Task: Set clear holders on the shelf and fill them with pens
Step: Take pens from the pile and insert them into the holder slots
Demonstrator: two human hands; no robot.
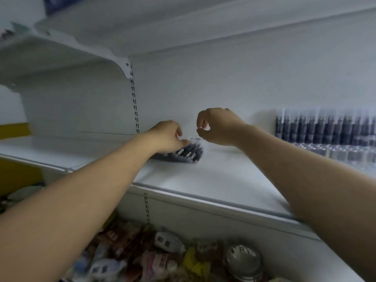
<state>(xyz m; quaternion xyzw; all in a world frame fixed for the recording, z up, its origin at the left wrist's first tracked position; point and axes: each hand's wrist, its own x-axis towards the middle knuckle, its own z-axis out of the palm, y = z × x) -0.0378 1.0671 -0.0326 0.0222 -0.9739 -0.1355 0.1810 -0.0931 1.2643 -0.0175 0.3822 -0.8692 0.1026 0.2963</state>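
A pen bundle point(187, 152) lies on the shelf point(213, 176), near the back wall. The left hand point(166, 137) holds the bundle at its 10 o'clock edge. The right hand point(217, 127) hangs just above it at 1 o'clock. At 3 o'clock, well apart, rows of pens point(325, 129) stand against the wall. A slotted upright point(135, 102) rises behind at 10 o'clock, under an upper shelf point(61, 51). Packaged goods point(162, 251) lie below at 6 o'clock.

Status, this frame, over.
Left hand grips clear holder of pens on shelf. Right hand pinched at its rim, contact unclear. Stocked pen rows far right, apart.
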